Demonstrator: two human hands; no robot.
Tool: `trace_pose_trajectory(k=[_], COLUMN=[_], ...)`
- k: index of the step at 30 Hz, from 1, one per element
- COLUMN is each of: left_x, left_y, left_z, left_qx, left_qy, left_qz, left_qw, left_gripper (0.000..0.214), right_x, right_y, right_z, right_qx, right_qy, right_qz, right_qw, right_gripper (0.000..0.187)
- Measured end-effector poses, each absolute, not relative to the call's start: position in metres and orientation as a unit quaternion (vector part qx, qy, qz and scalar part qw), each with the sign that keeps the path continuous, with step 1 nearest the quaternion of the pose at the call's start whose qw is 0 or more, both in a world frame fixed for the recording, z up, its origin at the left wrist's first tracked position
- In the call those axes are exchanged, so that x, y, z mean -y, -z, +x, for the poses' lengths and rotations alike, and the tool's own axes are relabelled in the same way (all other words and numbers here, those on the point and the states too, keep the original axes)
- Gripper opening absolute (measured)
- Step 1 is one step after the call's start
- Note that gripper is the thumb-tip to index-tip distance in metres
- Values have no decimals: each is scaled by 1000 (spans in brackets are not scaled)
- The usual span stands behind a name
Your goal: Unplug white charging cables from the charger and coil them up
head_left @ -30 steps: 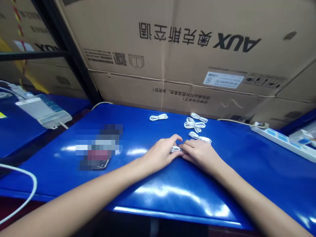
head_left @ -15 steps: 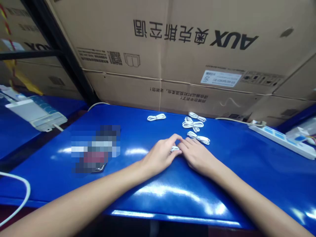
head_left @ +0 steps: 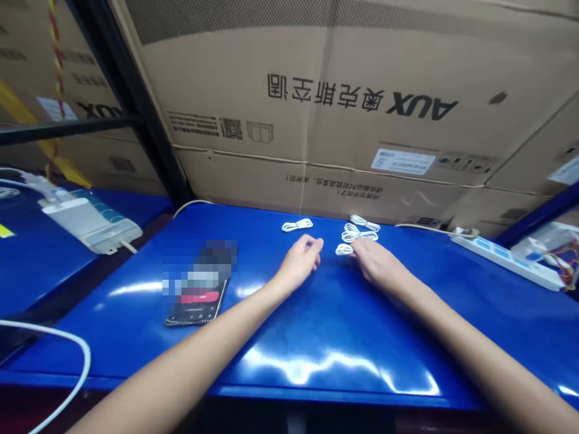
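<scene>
My left hand point(head_left: 298, 262) rests on the glossy blue table point(head_left: 344, 325) with its fingers curled, and nothing shows in it. My right hand point(head_left: 376, 263) lies a short way to the right, its fingertips at a cluster of coiled white cables point(head_left: 360, 232). A small white cable coil point(head_left: 344, 249) sits just left of those fingertips. Another coiled white cable point(head_left: 297, 225) lies alone, above my left hand. I cannot tell whether my right hand covers a further coil.
A smartphone point(head_left: 195, 313), partly pixelated, lies left of my left hand. A white power strip point(head_left: 504, 259) runs along the right. Large AUX cardboard boxes point(head_left: 362, 90) stand behind the table. A white cable point(head_left: 67, 337) curves at the front left.
My hands have drawn apart, and the small coil between them no longer shows there. My right hand has moved up to the cable cluster. The view has shifted slightly.
</scene>
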State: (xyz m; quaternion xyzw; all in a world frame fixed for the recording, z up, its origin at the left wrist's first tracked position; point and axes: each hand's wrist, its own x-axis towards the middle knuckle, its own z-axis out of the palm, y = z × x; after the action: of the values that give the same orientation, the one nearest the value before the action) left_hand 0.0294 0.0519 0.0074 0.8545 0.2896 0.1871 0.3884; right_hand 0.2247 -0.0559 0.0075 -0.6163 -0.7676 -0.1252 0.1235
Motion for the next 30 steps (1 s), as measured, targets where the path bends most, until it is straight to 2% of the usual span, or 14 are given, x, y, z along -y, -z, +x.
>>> trace_pose_trajectory(k=[6, 11, 14, 18, 22, 26, 30], left_x=[-14, -10, -13, -11, -13, -17, -16], left_y=[-8, -10, -10, -9, -7, -7, -10], left_z=[17, 10, 9, 9, 9, 9, 10], left_qx=[-159, -94, -91, -87, -96, -102, -101], left_qy=[-101, -71, -64, -62, -63, -70, -65], left_qz=[953, 981, 985, 987, 987, 986, 985], left_qw=[237, 154, 135, 121, 113, 112, 122], left_gripper=[22, 24, 27, 29, 26, 27, 24], right_x=[-30, -86, -95, -93, -78, -34, 30], right_y=[-37, -15, 9, 18, 5, -25, -51], right_z=[204, 176, 170, 164, 163, 195, 255], right_qx=[767, 780, 779, 761, 710, 667, 682], right_qy=[130, 95, 69, 70, 112, 112, 2], right_qz=[-617, -607, -612, -631, -676, -715, -716], right_qw=[117, 117, 121, 135, 162, 177, 150], right_gripper=[25, 34, 47, 55, 61, 50, 36])
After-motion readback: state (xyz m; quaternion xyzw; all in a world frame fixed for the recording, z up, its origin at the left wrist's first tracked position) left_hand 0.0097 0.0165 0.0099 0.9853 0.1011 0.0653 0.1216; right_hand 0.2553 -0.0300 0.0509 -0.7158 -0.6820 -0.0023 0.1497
